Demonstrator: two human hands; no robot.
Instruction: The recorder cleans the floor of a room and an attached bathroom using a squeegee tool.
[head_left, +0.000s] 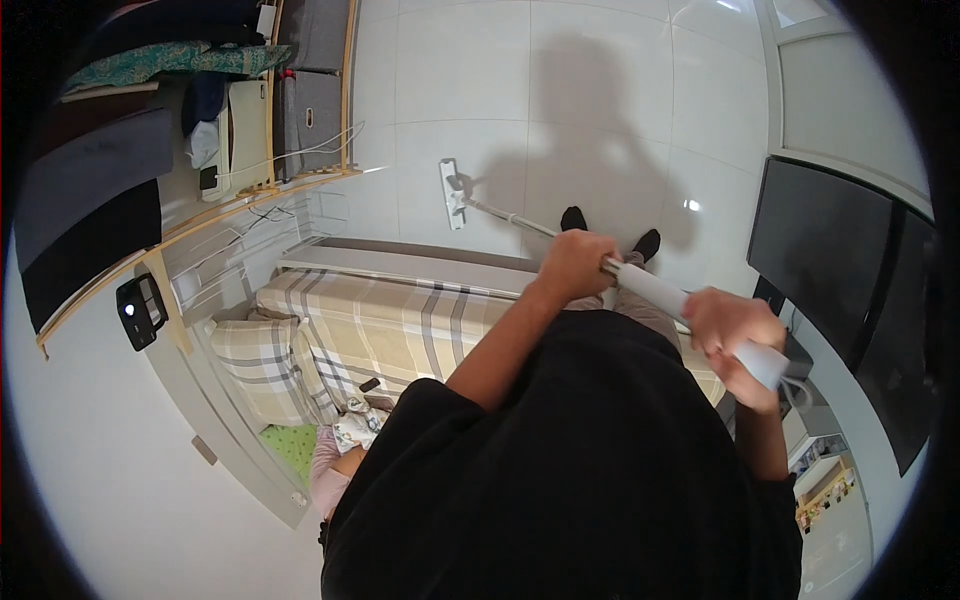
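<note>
A long-handled floor mop (521, 220) with a narrow white head (451, 193) rests on the pale tiled floor (465, 67), its handle slanting back towards my body. My left hand (579, 262) is closed around the metal pole, just below the white grip sleeve. Higher up, near the handle's end, my right hand (736, 341) grips the white sleeve and looks slightly blurred. A cord loop hangs at the handle's tip. My feet in dark socks stand on the floor beyond my hands.
A bed with a plaid cover (390, 300) lies beside me; a person's pink sleeve (328, 480) shows on it. At the left stand a clothes rack with grey fabric boxes (319, 112) and a black projector-like device (141, 311). A large dark screen (817, 247) is at the right.
</note>
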